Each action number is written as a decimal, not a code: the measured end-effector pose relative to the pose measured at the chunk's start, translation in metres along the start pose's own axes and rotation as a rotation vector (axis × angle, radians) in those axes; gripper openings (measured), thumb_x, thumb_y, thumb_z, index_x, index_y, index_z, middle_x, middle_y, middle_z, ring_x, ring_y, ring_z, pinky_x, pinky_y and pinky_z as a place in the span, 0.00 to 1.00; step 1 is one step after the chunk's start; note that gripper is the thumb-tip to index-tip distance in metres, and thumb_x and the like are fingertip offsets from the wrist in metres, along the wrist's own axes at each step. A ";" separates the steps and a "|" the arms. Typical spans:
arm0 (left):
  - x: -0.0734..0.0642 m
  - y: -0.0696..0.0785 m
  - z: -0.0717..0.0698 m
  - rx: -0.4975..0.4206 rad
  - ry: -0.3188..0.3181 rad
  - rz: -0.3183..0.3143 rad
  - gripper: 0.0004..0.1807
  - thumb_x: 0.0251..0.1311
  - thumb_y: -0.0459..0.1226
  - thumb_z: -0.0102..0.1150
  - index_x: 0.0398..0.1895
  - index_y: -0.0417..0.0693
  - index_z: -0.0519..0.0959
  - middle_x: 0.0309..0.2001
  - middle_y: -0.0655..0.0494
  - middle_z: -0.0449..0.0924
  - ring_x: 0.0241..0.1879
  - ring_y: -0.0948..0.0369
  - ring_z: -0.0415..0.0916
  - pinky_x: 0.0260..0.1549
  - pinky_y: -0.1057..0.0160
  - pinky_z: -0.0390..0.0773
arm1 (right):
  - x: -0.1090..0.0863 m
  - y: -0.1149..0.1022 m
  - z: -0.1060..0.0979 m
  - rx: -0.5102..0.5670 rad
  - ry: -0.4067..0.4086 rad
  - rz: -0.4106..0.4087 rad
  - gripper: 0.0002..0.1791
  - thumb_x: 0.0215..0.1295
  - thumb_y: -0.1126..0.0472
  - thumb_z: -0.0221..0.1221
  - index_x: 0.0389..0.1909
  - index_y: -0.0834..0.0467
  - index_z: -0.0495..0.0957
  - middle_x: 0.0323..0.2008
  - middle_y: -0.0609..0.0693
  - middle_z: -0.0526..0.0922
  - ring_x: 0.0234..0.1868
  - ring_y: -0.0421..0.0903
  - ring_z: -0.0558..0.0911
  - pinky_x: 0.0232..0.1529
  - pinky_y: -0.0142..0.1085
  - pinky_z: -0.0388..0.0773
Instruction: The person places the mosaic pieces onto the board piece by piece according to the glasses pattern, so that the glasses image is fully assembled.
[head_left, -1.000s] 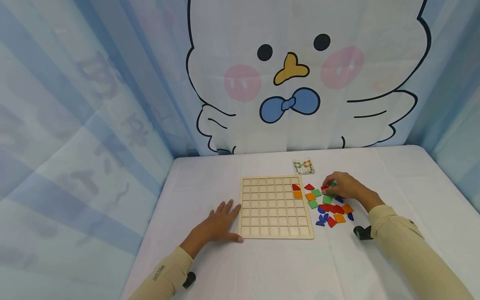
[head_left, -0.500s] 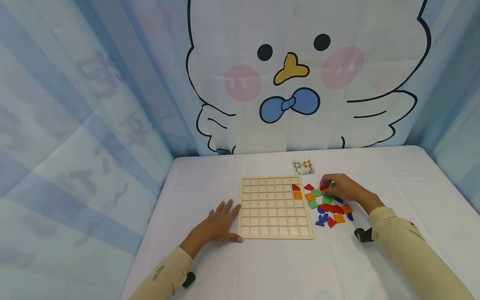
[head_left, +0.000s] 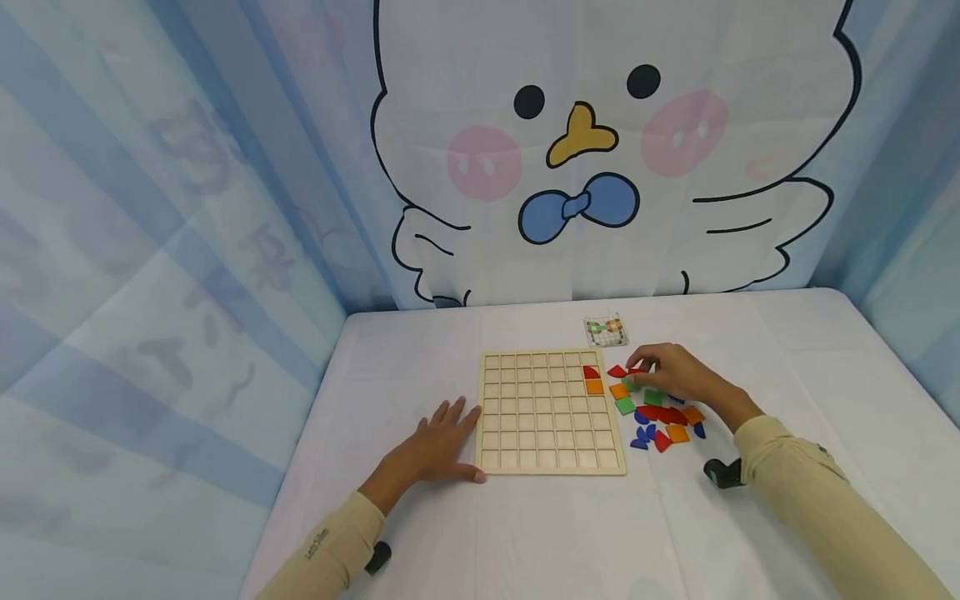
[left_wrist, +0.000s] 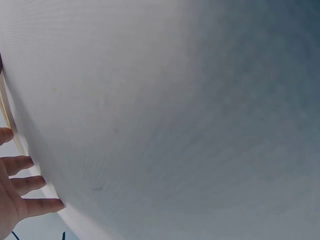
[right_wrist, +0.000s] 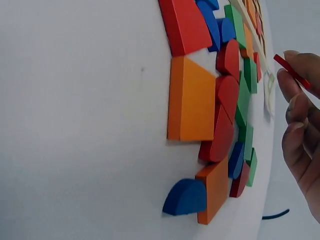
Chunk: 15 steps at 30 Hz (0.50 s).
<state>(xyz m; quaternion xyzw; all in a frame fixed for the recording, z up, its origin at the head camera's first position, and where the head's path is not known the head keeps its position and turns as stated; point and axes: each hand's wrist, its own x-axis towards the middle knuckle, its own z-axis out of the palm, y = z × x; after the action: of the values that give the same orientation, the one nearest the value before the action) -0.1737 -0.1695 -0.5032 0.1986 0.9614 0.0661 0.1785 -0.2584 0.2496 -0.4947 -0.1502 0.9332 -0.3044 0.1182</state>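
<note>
nearest me on the white tabletop (head_left: 562, 533), my left grip (head_left: 438, 446) rests with fingers straight and spread, holding nothing, its fingertips at the left edge of the wooden grid board (head_left: 527, 406). just beyond the board's right edge lie loose blue pieces (head_left: 639, 444), a red wedge (head_left: 662, 442) and an orange square (head_left: 677, 433), with a green square (head_left: 625, 406) farther out. above the pile's far side, my right grip (head_left: 675, 372) is drawn into a pinch on a thin red piece (right_wrist: 291, 71), seen edge-on. level with it, the board's rightmost column holds an orange tile (head_left: 594, 387) and, behind that, a red tile (head_left: 591, 372). past the board lies a small pattern card (head_left: 606, 331), then a cartoon-printed curtain (head_left: 577, 271).
</note>
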 end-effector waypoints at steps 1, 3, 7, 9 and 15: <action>0.000 0.000 -0.001 -0.004 0.001 0.000 0.61 0.47 0.69 0.67 0.80 0.54 0.53 0.80 0.42 0.47 0.78 0.37 0.47 0.66 0.30 0.60 | 0.001 -0.002 0.002 0.012 -0.004 0.009 0.13 0.65 0.57 0.67 0.48 0.56 0.83 0.36 0.50 0.83 0.37 0.47 0.76 0.37 0.34 0.76; 0.000 0.000 -0.001 -0.007 0.001 -0.001 0.61 0.47 0.69 0.67 0.80 0.54 0.53 0.80 0.42 0.47 0.78 0.37 0.47 0.66 0.30 0.60 | 0.002 -0.005 0.008 0.034 -0.017 0.018 0.12 0.65 0.56 0.67 0.47 0.55 0.83 0.37 0.50 0.83 0.39 0.47 0.76 0.38 0.33 0.77; 0.000 0.000 -0.001 -0.012 0.001 -0.001 0.61 0.47 0.69 0.67 0.80 0.54 0.53 0.80 0.41 0.47 0.78 0.37 0.47 0.66 0.30 0.60 | 0.002 -0.014 0.019 0.066 -0.028 0.021 0.12 0.65 0.55 0.67 0.46 0.54 0.84 0.37 0.50 0.82 0.38 0.47 0.76 0.38 0.34 0.77; 0.000 0.000 -0.001 -0.010 -0.001 -0.002 0.61 0.47 0.69 0.67 0.80 0.54 0.53 0.80 0.42 0.47 0.78 0.38 0.46 0.67 0.30 0.60 | 0.002 -0.019 0.024 0.072 -0.028 0.000 0.12 0.65 0.55 0.67 0.46 0.55 0.84 0.35 0.49 0.82 0.37 0.46 0.76 0.37 0.35 0.77; 0.000 0.000 -0.001 -0.002 -0.006 -0.004 0.61 0.47 0.69 0.66 0.81 0.54 0.53 0.80 0.42 0.47 0.78 0.38 0.46 0.67 0.31 0.60 | 0.000 -0.029 0.037 0.074 -0.029 -0.049 0.10 0.65 0.55 0.67 0.43 0.54 0.84 0.32 0.46 0.82 0.35 0.44 0.76 0.36 0.34 0.74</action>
<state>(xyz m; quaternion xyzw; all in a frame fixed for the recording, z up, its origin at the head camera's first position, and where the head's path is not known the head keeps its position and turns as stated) -0.1742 -0.1693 -0.5028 0.1968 0.9612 0.0661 0.1817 -0.2411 0.2078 -0.5063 -0.1727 0.9155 -0.3394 0.1295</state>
